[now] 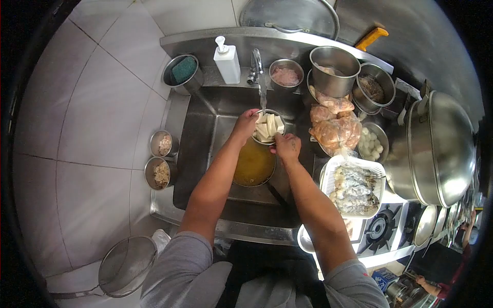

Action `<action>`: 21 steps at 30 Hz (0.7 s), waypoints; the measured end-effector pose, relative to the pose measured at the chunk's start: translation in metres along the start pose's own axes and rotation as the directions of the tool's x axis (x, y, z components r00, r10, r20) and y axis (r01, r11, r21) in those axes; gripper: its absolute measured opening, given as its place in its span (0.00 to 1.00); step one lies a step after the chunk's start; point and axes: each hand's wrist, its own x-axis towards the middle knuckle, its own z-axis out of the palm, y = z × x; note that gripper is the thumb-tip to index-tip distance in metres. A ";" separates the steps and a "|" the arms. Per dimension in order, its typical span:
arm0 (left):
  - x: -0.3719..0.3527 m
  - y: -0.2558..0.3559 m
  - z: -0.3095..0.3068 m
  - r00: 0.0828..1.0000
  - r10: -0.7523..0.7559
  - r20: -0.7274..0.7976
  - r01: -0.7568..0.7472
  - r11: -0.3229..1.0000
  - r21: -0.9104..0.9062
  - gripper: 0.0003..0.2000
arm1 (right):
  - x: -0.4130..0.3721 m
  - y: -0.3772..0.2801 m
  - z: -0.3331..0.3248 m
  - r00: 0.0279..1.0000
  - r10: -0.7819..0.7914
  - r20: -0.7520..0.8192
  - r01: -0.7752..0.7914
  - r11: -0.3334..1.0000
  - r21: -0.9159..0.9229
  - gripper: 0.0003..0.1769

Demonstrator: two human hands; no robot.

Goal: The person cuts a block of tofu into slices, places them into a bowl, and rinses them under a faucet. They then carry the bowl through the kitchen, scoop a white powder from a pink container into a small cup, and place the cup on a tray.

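Under the running tap (258, 66), a round metal bowl (266, 142) heaped with white cut pieces (268, 126) that look like tofu is held above the sink. My left hand (247, 126) grips its left rim, fingers closed near the water stream. On the lower right side of the bowl, my right hand (287, 147) has its thumb and fingers closed on the rim. Below both hands, a pan (253, 167) with yellowish liquid and a dark handle sits in the sink (205, 154). The bowl's underside is hidden.
A white pump bottle (227, 64) and a pot with a green scouring pad (184, 70) stand behind the sink. To the right are bagged meat (336, 127), a white tray of shrimp-like seafood (355, 187), a large domed steel pot (441, 149) and a stove burner (380, 226). Another person's hand (428, 285) shows lower right.
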 end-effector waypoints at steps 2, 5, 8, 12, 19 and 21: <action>-0.001 0.002 0.000 1.000 -0.015 -0.003 0.015 1.000 -0.007 0.14 | -0.001 -0.002 0.001 1.000 0.008 -0.007 -0.008 1.000 0.026 0.11; -0.002 0.003 0.000 1.000 -0.028 0.001 0.028 0.999 -0.021 0.13 | -0.002 -0.003 0.001 0.999 0.024 -0.022 -0.024 1.000 0.013 0.11; -0.002 0.004 -0.001 1.000 -0.018 0.012 0.019 0.999 -0.034 0.13 | -0.002 -0.003 0.002 1.000 0.023 -0.002 -0.023 1.000 0.019 0.11; 0.002 0.000 -0.004 1.000 0.007 0.008 -0.007 1.000 -0.017 0.12 | 0.001 0.000 0.001 1.000 -0.028 0.014 0.028 0.999 -0.025 0.12; 0.008 0.001 -0.010 0.998 -0.032 0.057 0.033 0.999 -0.014 0.13 | -0.012 -0.018 0.002 0.999 -0.028 -0.024 0.028 1.000 -0.007 0.12; 0.005 0.005 -0.011 0.999 -0.008 0.043 0.008 1.000 0.008 0.12 | -0.012 -0.018 0.002 0.999 -0.043 -0.004 0.043 0.999 0.007 0.12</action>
